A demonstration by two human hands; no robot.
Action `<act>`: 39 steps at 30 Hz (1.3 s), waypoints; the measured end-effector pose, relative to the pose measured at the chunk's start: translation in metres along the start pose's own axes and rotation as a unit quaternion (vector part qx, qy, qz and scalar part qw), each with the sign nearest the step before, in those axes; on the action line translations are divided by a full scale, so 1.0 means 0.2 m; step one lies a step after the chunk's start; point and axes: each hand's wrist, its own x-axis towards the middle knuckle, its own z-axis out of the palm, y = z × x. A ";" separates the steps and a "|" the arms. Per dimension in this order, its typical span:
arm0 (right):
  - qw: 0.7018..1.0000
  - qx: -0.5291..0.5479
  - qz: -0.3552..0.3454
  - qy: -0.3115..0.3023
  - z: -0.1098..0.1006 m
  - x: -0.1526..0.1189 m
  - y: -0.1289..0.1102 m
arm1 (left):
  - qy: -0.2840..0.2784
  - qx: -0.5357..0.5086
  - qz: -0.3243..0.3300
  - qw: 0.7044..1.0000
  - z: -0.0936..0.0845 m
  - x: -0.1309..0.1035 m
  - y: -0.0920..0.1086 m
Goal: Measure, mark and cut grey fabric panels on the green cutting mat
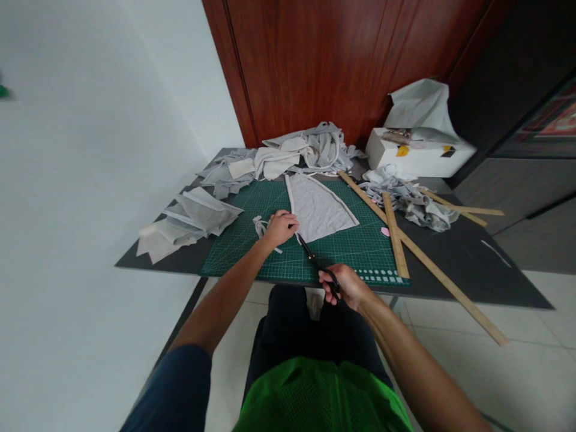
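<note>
A pale grey, roughly triangular piece of fabric (320, 207) with light bands along its edges lies flat on a green cutting mat (243, 240). My left hand (282, 228) is closed at its lower left corner, pinching the fabric there. In my right hand (344, 282) is a pair of black scissors (310, 255), my fingers through the handles. The blade tips touch or nearly touch the fabric's corner beside my left fingers; I cannot tell whether they are cutting. A thin pale fabric strip (260, 227) lies curled just left of my left hand.
Grey fabric pieces (202, 210) are stacked at left, with a larger heap (310, 147) behind. A long wooden ruler (432, 264) overhangs the front edge, crossing near a shorter ruler (395, 234). Scraps (414, 198) and a white box (418, 156) occupy the right side.
</note>
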 end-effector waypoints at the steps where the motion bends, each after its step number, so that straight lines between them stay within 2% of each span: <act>1: 1.000 0.001 0.002 -0.001 0.00 0.00 0.00 | 0.005 0.004 -0.001 1.000 0.00 -0.02 0.00; 8: 1.000 0.012 0.011 -0.015 -0.03 -0.01 -0.01 | 0.052 -0.023 -0.026 0.998 0.03 -0.07 -0.02; 18: 1.000 0.022 0.019 -0.012 0.00 -0.02 -0.06 | 0.067 -0.052 -0.018 0.996 0.03 -0.08 -0.03; 25: 0.999 0.022 0.028 -0.003 0.00 -0.03 -0.04 | 0.065 -0.057 -0.007 0.996 0.03 -0.08 -0.03; 39: 0.999 0.031 0.023 0.010 0.07 0.05 -0.08 | 0.078 -0.058 -0.006 0.995 0.03 -0.08 -0.04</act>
